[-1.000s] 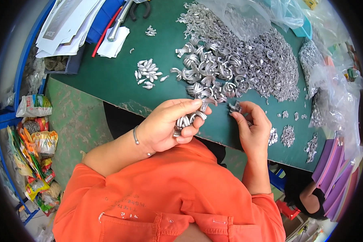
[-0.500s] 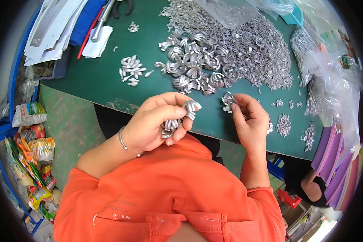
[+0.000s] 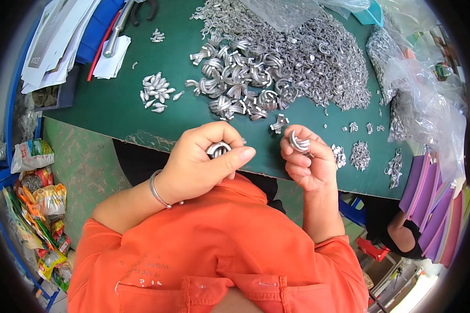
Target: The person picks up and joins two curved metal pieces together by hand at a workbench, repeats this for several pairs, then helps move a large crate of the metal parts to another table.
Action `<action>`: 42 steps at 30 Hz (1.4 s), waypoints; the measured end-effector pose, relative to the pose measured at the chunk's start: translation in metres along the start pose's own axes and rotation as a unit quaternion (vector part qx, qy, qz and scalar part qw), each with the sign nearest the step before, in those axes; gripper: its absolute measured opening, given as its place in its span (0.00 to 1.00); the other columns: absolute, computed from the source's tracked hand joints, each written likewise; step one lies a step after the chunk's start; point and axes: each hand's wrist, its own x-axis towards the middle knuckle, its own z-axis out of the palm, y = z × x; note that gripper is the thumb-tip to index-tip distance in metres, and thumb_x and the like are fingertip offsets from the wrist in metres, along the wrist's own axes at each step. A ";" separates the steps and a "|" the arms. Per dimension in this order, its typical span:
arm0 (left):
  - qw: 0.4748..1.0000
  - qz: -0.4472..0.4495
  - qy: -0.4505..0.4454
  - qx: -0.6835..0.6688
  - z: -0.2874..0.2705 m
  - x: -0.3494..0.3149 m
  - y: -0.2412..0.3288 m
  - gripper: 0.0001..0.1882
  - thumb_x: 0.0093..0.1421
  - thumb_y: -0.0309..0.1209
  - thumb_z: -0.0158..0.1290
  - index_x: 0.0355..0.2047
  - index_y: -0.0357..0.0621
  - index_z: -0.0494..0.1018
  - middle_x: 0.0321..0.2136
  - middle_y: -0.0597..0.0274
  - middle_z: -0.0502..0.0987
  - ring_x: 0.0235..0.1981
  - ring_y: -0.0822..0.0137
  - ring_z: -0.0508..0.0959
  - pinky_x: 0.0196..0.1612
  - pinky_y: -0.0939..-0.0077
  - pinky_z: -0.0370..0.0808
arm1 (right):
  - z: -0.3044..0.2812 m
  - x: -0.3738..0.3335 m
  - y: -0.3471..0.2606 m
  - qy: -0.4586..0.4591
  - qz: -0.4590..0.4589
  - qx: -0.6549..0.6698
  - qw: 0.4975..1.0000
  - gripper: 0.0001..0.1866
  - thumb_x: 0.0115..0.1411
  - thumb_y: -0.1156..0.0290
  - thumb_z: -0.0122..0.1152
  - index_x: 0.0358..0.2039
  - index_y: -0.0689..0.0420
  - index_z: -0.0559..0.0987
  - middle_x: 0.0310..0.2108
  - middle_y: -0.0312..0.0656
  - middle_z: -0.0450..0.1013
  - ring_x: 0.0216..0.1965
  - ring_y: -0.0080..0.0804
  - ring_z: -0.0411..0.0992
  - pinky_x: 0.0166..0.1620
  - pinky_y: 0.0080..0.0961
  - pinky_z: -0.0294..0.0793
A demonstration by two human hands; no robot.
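Note:
My left hand (image 3: 206,161) is closed around curved, ribbed silver metal pieces (image 3: 218,149), mostly covered by the fingers and palm. In the raised fingertips of my right hand (image 3: 312,159) sits one curved, ribbed metal piece (image 3: 298,143), held apart from the left hand. A similar loose metal piece (image 3: 279,123) lies on the green table just beyond the right fingers. Past both hands is a heap of large ribbed metal pieces (image 3: 245,78), joined at its right to a wide pile of small metal parts (image 3: 329,62).
Teardrop-shaped metal pieces (image 3: 159,89) lie in a cluster at the left. Small piles of parts (image 3: 360,155) sit at the right near clear plastic bags (image 3: 428,99). Papers (image 3: 57,47) and a metal-handled tool (image 3: 117,31) are at the far left. Purple folders (image 3: 422,195) hang at the right edge.
A metal piece has left my right hand and lies on the table. The right hand now holds another curved piece, and the left hand has turned with its thumb across the front.

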 end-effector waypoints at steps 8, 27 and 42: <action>0.943 0.198 -0.002 0.267 0.016 0.014 -0.004 0.14 0.48 0.22 0.55 0.37 0.41 0.73 0.23 0.62 0.69 0.21 0.72 0.68 0.25 0.81 0.65 | 0.012 -0.003 0.017 -0.005 0.038 -0.069 0.997 0.08 0.51 0.77 0.49 0.33 0.66 0.69 0.21 0.52 0.70 0.07 0.18 0.55 0.09 0.11 0.52; 0.985 0.005 -0.009 -0.169 0.003 0.005 -0.007 0.04 0.54 0.23 0.52 0.29 0.38 0.68 0.25 0.60 0.74 0.17 0.80 0.69 0.19 0.89 0.66 | 0.011 0.008 -0.006 0.034 -0.059 -0.083 0.994 0.11 0.61 0.69 0.43 0.29 0.64 0.70 0.22 0.41 0.66 0.11 0.15 0.52 0.13 0.11 0.48; 0.950 0.023 -0.105 -0.294 -0.008 0.004 0.007 0.04 0.53 0.19 0.49 0.28 0.39 0.66 0.33 0.45 0.72 0.30 0.59 0.75 0.21 0.80 0.72 | 0.035 0.004 0.006 -0.025 -0.155 -0.206 0.966 0.06 0.59 0.71 0.48 0.28 0.61 0.69 0.22 0.39 0.68 0.13 0.15 0.53 0.16 0.13 0.51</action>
